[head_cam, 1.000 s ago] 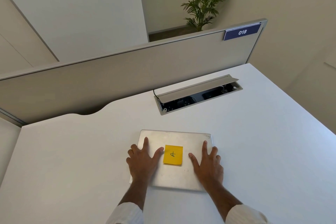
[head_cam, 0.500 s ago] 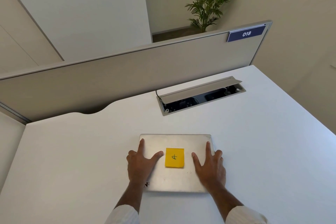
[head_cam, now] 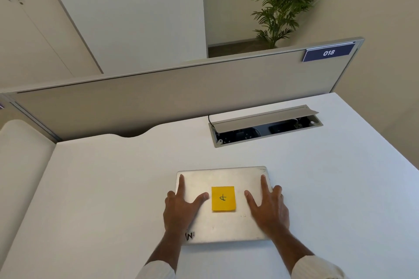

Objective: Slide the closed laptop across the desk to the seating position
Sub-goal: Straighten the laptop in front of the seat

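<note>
A closed silver laptop (head_cam: 223, 176) lies flat on the white desk (head_cam: 113, 188), square to me, with a yellow sticky note (head_cam: 223, 198) in the middle of its lid. My left hand (head_cam: 179, 208) presses on the lid's left side, index finger stretched forward and outer fingers hanging over the left edge. My right hand (head_cam: 269, 208) mirrors it on the right side, with its outer fingers over the right edge. Both thumbs point at the note. A small black sticker shows at the laptop's near left corner.
An open cable box (head_cam: 265, 127) with a raised grey flap is set into the desk behind the laptop. A beige partition (head_cam: 181, 97) with a blue "018" sign (head_cam: 328, 53) closes the desk's far side. A potted plant (head_cam: 283, 2) stands beyond it.
The laptop has slid a little toward me and turned square to the desk. Both hands have shifted outward on the lid to its side edges.
</note>
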The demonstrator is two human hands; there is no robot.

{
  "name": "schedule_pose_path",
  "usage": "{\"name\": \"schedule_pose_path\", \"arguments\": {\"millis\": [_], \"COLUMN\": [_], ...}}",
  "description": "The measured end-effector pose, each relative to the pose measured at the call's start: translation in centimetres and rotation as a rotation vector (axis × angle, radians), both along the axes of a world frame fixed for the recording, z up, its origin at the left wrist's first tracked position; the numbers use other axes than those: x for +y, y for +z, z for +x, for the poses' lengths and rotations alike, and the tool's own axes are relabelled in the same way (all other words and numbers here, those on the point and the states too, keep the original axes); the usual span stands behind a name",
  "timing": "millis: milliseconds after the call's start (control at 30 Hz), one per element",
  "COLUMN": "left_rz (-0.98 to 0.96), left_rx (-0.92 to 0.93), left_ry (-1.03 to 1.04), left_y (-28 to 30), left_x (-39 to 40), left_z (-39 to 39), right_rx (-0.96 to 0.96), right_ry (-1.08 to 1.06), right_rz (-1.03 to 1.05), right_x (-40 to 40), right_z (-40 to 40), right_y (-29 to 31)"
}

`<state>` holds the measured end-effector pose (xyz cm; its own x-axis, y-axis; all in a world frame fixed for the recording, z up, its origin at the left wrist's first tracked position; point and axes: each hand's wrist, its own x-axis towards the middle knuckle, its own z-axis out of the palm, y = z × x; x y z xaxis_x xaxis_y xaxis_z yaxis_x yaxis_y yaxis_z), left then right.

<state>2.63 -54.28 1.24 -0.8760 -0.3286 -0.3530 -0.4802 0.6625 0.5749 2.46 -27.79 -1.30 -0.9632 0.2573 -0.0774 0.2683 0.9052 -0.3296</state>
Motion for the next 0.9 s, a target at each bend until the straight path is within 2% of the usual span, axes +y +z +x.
{"name": "schedule_pose_path", "arguments": {"millis": [467, 700, 900], "left_rz": [-0.038, -0.094, -0.256], "left_rx": [-0.011, -0.020, -0.013], "left_ry": [0.136, 0.105, 0.018], "left_y": [-0.9, -1.4, -1.9], "left_x": [-1.3, -1.9, -2.2], "left_z": [2.7, 2.3, 2.4], "right_rx": [-0.027, -0.015, -0.015], "right_ry": [0.196, 0.183, 0.178], "right_rz": [0.022, 0.042, 0.060], "right_x": [-1.1, -1.6, -2.0], "right_z": [-2.7, -2.7, -2.8], "right_y": [-0.1, -0.9, -1.4]}}
